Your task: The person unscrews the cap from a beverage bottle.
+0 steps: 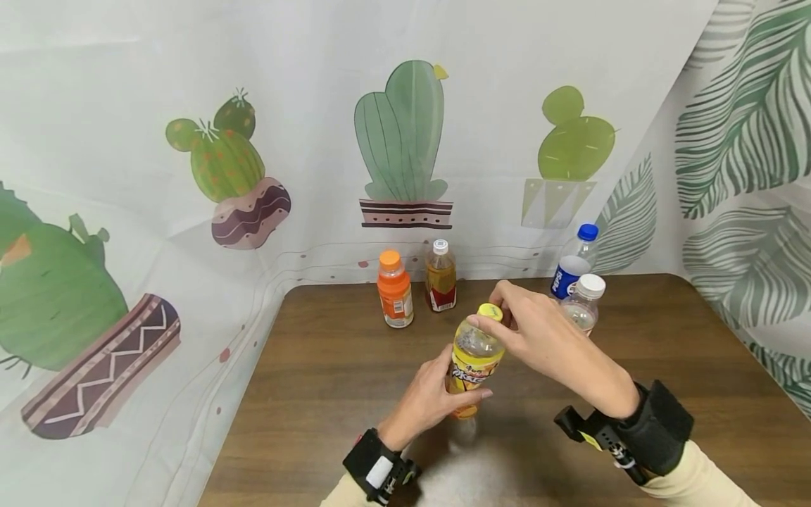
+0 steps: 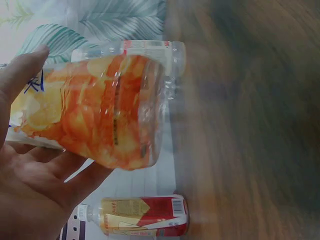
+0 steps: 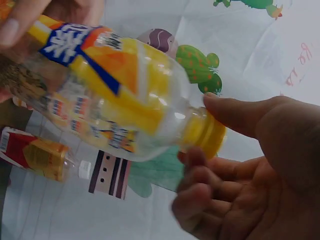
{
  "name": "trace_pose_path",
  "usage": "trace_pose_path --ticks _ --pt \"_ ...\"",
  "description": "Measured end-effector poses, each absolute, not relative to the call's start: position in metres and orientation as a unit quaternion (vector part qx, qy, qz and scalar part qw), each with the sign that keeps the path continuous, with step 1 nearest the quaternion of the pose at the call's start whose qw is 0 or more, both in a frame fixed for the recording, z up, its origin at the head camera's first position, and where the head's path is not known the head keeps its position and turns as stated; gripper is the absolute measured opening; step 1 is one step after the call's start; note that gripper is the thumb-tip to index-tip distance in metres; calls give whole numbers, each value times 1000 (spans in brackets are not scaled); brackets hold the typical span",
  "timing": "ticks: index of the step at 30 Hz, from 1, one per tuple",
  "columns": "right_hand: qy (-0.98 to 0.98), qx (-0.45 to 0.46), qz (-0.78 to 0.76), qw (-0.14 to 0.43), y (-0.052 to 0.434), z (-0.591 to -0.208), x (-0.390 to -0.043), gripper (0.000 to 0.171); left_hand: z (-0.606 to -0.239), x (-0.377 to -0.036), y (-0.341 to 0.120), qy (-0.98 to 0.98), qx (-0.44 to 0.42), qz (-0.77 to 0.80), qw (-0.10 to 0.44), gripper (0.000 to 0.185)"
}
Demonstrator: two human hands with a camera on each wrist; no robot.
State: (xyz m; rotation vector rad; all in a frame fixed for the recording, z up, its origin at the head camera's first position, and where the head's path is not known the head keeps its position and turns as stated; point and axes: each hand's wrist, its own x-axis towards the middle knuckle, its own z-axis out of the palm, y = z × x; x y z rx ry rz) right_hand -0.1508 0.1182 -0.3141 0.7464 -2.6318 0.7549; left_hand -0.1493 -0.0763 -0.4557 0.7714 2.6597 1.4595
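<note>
Item: yellow-labelled bottle (image 1: 472, 360), clear plastic, yellow cap (image 1: 490, 311), apparently empty or nearly so.

Grip: the body is wrapped low down by the left hand (image 1: 433, 398), fingers curled round the label, thumb on the near side. The cap is pinched by the fingers and thumb of the right hand (image 1: 538, 331), as shown plainly in the right wrist view. The bottle is held lifted off the table (image 1: 329, 380), tilted slightly, above the middle of the top towards the near edge.

Handling, as judged: light, since little or no liquid is seen inside; thin-walled and likely to dent under a hard squeeze; the glossy label is probably somewhat slippery. The labelled waist is judged the best hold for the body, the ridged cap the best hold for turning.

Surroundings: a white-capped clear bottle (image 1: 583, 304) is just beyond the right hand, with a blue-capped Pepsi bottle (image 1: 573, 262) behind it, both towards the far right corner. An orange bottle (image 1: 395, 289) and a tea-coloured bottle (image 1: 440, 277) are stood side by side at the far edge, well apart from the hands.

Open room: bare wood is seen to the left of the hands and along the near edge. The far and left edges are closed off by a cactus-print cloth (image 1: 209, 169), the right by a leaf-print cloth (image 1: 741, 141).
</note>
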Motion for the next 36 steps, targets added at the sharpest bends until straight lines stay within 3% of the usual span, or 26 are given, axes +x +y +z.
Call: trace_pose_path --ticks 7,18,31,36 --pt "-889 312 268 201 120 -318 -151 24 -449 -150 -74 809 279 515 47 51" --pt "-858 376 278 214 126 -322 -153 16 -448 -150 -79 796 303 518 82 49" --pt "-828 466 272 151 137 -321 -156 13 -448 -149 -86 791 322 503 132 50" --pt "-865 420 237 140 138 -319 -155 24 -455 -147 -86 785 303 528 116 49"
